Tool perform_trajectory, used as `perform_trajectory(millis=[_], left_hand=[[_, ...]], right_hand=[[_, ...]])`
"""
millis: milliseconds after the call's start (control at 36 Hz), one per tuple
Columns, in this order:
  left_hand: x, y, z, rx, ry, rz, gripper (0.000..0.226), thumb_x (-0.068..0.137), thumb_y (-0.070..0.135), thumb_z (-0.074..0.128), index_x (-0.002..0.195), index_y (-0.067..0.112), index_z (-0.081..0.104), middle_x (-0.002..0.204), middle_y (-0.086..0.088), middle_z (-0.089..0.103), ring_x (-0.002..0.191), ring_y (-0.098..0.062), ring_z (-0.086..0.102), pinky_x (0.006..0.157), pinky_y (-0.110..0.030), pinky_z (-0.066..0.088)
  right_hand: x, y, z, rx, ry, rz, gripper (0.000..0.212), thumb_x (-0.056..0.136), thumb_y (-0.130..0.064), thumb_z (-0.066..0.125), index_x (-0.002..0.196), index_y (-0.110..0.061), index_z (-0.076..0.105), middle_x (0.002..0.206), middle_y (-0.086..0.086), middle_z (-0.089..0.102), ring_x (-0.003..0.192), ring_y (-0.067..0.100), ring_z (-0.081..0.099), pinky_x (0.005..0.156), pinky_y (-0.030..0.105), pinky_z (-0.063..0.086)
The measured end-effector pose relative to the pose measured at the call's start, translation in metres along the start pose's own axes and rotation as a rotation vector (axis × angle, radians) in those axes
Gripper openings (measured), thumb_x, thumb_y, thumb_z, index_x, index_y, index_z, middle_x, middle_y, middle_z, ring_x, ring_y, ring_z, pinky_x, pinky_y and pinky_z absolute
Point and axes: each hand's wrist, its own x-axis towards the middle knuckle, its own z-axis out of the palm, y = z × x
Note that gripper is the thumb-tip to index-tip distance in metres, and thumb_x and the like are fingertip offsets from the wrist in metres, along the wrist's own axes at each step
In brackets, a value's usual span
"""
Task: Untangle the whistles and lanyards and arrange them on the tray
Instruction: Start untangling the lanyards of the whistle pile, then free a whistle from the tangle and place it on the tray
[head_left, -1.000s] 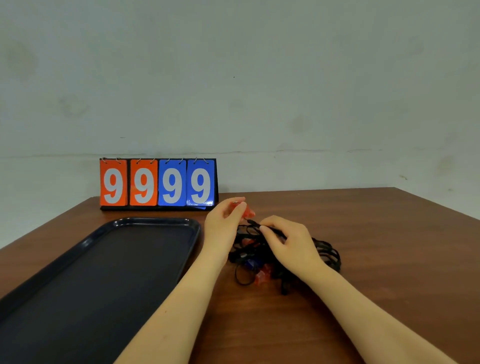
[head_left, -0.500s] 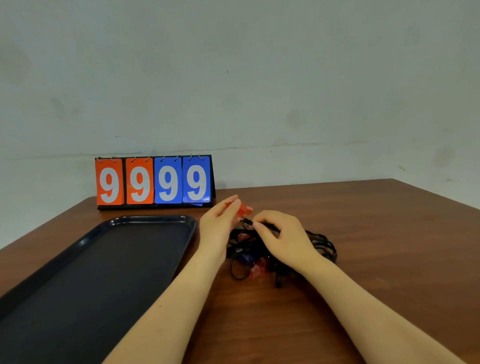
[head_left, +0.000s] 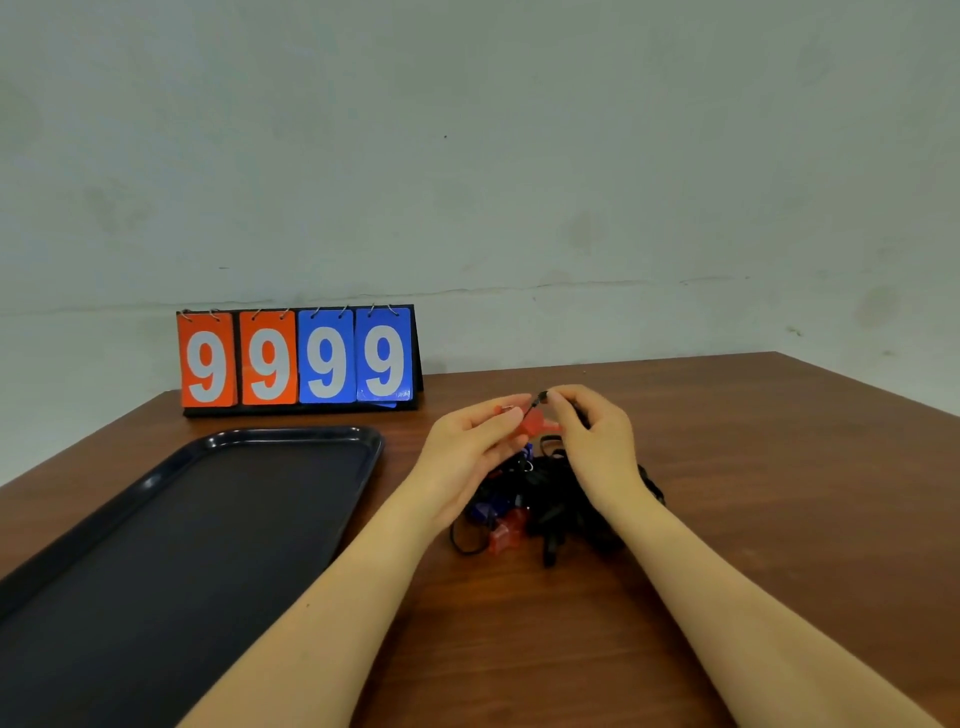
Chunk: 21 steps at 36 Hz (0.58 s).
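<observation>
A tangled heap of black lanyards (head_left: 558, 512) with red and blue whistles lies on the wooden table, right of the dark tray (head_left: 171, 525). My left hand (head_left: 467, 452) holds a red whistle (head_left: 537, 425) lifted above the heap. My right hand (head_left: 592, 441) pinches the black lanyard end (head_left: 540, 399) attached to that whistle, just above it. Another red whistle (head_left: 506, 532) and a blue whistle (head_left: 485, 512) stick out at the heap's near left side. Nothing lies in the tray.
A flip scoreboard (head_left: 298, 358) showing 9 9 9 9 stands at the back of the table, behind the tray. The table's right edge (head_left: 883, 387) runs diagonally at the far right. A pale wall rises behind.
Both hands have risen from the heap, lifting the red whistle and its lanyard end higher above the table. The heap stays where it was.
</observation>
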Motion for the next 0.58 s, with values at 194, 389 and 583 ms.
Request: perform_trajectory(millis=[194, 389, 583], left_hand=[[0.002, -0.002, -0.009, -0.128, 0.145, 0.079, 0.023, 0.093, 0.005, 0.056, 0.113, 0.001, 0.064, 0.103, -0.014, 0.073, 0.097, -0.019, 0.069, 0.085, -0.026, 0.057], [0.003, -0.007, -0.014, 0.015, 0.286, 0.090, 0.022, 0.094, 0.009, 0.057, 0.114, 0.008, 0.065, 0.100, -0.006, 0.074, 0.092, -0.012, 0.070, 0.083, -0.024, 0.054], [0.004, -0.010, -0.013, 0.015, 0.392, 0.058, 0.025, 0.092, 0.013, 0.062, 0.116, 0.010, 0.067, 0.104, -0.005, 0.073, 0.093, -0.012, 0.069, 0.074, -0.020, 0.054]], right_hand=[[-0.008, 0.002, 0.014, -0.179, -0.226, -0.083, 0.021, 0.097, -0.025, 0.055, 0.105, -0.036, 0.071, 0.095, -0.020, 0.070, 0.088, -0.006, 0.061, 0.079, 0.009, 0.044], [-0.016, 0.005, 0.016, -0.404, -0.316, -0.213, 0.030, 0.099, -0.023, 0.050, 0.125, -0.018, 0.064, 0.121, -0.002, 0.067, 0.113, 0.014, 0.060, 0.094, 0.021, 0.043], [-0.027, 0.001, 0.016, -0.533, -0.408, -0.309, 0.034, 0.101, -0.021, 0.044, 0.129, -0.013, 0.060, 0.125, 0.005, 0.065, 0.116, 0.022, 0.057, 0.099, 0.033, 0.044]])
